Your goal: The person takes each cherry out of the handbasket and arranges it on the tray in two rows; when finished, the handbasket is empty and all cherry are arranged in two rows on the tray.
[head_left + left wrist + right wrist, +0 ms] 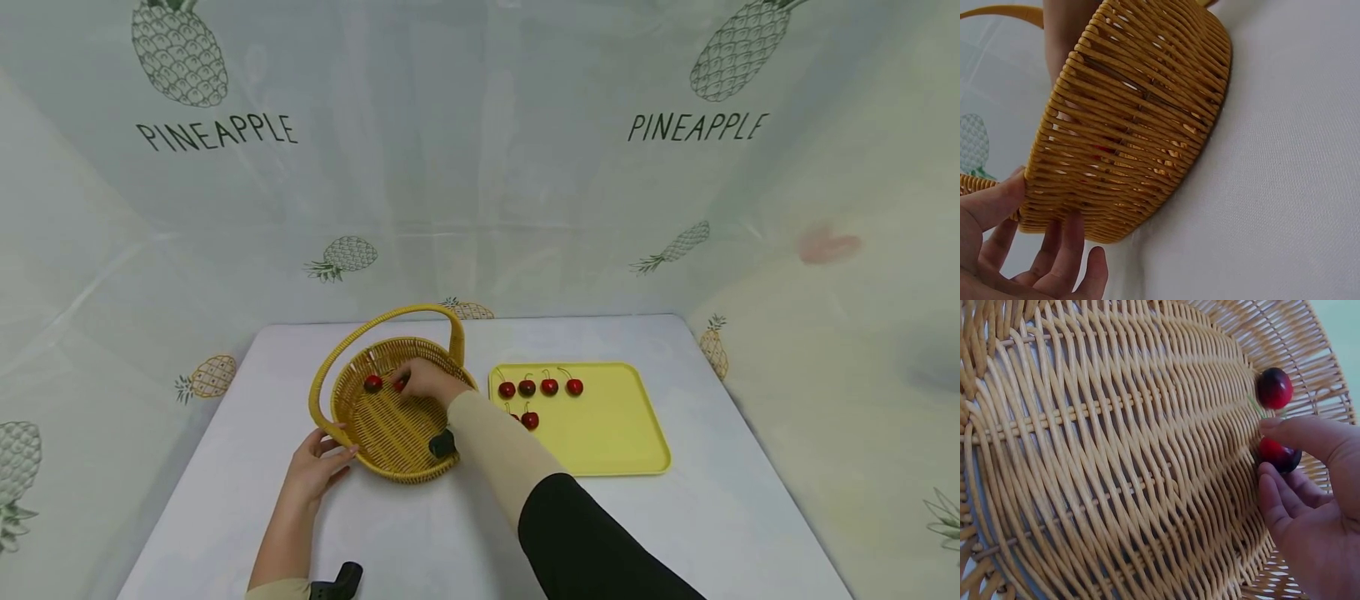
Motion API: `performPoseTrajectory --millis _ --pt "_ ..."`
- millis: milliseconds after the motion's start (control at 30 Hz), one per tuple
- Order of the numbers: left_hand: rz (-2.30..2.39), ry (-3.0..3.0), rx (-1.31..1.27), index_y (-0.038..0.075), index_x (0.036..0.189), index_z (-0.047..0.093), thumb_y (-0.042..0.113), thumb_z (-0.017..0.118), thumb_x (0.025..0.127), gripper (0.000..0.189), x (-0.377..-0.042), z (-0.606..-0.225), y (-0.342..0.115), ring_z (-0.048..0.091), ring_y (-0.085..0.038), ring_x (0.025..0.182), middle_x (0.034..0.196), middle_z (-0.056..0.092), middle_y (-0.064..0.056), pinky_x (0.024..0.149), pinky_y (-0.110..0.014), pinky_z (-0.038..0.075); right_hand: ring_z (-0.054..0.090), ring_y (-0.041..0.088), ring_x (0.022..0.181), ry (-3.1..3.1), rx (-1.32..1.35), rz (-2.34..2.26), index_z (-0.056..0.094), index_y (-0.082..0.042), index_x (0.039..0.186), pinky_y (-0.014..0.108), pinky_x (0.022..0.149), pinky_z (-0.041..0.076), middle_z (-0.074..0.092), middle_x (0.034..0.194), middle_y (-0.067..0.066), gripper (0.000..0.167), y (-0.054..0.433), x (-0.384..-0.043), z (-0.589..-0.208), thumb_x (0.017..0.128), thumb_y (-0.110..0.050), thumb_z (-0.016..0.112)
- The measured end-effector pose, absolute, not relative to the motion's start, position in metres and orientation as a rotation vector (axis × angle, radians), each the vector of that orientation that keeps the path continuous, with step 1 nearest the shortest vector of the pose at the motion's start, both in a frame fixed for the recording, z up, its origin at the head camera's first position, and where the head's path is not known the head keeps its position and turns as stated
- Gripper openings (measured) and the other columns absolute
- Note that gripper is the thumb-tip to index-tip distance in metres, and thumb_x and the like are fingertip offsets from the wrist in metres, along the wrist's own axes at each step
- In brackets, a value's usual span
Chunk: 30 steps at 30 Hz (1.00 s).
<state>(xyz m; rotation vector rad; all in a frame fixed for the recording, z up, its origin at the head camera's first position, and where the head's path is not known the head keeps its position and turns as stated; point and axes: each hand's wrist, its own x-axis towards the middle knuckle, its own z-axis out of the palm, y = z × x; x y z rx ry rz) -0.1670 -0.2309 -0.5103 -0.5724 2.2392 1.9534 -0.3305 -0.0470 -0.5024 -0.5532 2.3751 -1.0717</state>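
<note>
A round woven basket (pixel 386 429) with a tall arched handle stands at the left of the table. My left hand (pixel 318 468) holds its near-left rim by the handle's foot. In the left wrist view the thumb lies over the rim and the fingers curl against the wicker wall. Inside the basket, my right hand (pixel 429 381) pinches a dark red cherry (pixel 1280 454) between thumb and fingers. Close beside it on the basket floor lies a second cherry (pixel 1275 389), with a green stem showing between the two.
Right of the basket lies a yellow rectangular tray (pixel 618 437). Several stemmed cherries (pixel 549 386) form a row along its far side, and two more lie nearer at its left, one partly behind my right sleeve (pixel 498 446). A pineapple-print sheet (pixel 480 183) hangs behind the white table (pixel 735 500).
</note>
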Motion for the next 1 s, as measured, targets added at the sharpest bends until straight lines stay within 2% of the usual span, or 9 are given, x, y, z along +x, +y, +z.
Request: performPoseTrajectory --millis 200,367,567,633,767,1000 --pt "1.949 2.23 -0.563 0.003 0.139 0.042 0.005 0.069 0.09 0.056 -0.167 -0.509 -0.23 0.061 -0.015 0.093 0.128 0.047 -0.021 0.095 -0.045 0.049 0.06 0.014 0.092 2.343 -0.566 -1.121 0.07 -0.003 0.114 0.025 0.072 0.051 0.066 0.111 0.007 0.029 -0.039 -0.331 -0.498 0.086 0.003 0.072" --pt "1.953 2.22 -0.556 0.003 0.14 0.042 0.006 0.07 0.09 0.057 -0.167 -0.509 -0.23 0.061 -0.015 0.094 0.129 0.046 -0.021 0.096 -0.046 0.049 0.059 0.012 0.089 2.359 -0.595 -1.138 0.072 -0.006 0.104 0.023 0.07 0.051 0.066 0.102 0.001 0.02 -0.034 -0.329 -0.495 0.085 0.0 0.074" --pt "1.96 2.206 -0.556 0.003 0.139 0.041 0.006 0.07 0.09 0.058 -0.166 -0.51 -0.232 0.06 -0.013 0.093 0.129 0.046 -0.021 0.095 -0.046 0.049 0.058 0.013 0.094 2.334 -0.599 -1.183 0.073 -0.009 0.094 0.025 0.068 0.049 0.063 0.119 0.004 0.013 -0.028 -0.323 -0.49 0.085 -0.001 0.074" --pt "1.961 2.199 -0.553 0.003 0.14 0.04 0.007 0.07 0.09 0.058 -0.166 -0.509 -0.233 0.06 -0.013 0.093 0.129 0.046 -0.021 0.096 -0.046 0.049 0.057 0.013 0.092 2.331 -0.614 -1.188 0.073 -0.008 0.093 0.024 0.067 0.049 0.064 0.116 0.005 0.011 -0.025 -0.322 -0.489 0.085 0.0 0.074" --pt "1.958 2.191 -0.546 0.003 0.14 0.04 0.006 0.069 0.09 0.058 -0.165 -0.508 -0.232 0.06 -0.013 0.093 0.13 0.045 -0.021 0.096 -0.046 0.048 0.056 0.011 0.083 2.317 -0.646 -1.188 0.072 -0.008 0.089 0.023 0.065 0.048 0.065 0.096 -0.001 0.01 -0.019 -0.319 -0.487 0.084 0.0 0.075" --pt "1.954 2.181 -0.525 0.002 0.142 0.037 0.01 0.071 0.09 0.063 -0.165 -0.508 -0.233 0.06 -0.011 0.092 0.132 0.044 -0.022 0.096 -0.046 0.049 0.057 0.01 0.087 2.293 -0.68 -1.182 0.071 -0.01 0.09 0.023 0.07 0.05 0.064 0.096 -0.005 0.01 0.0 -0.305 -0.47 0.086 -0.001 0.074"
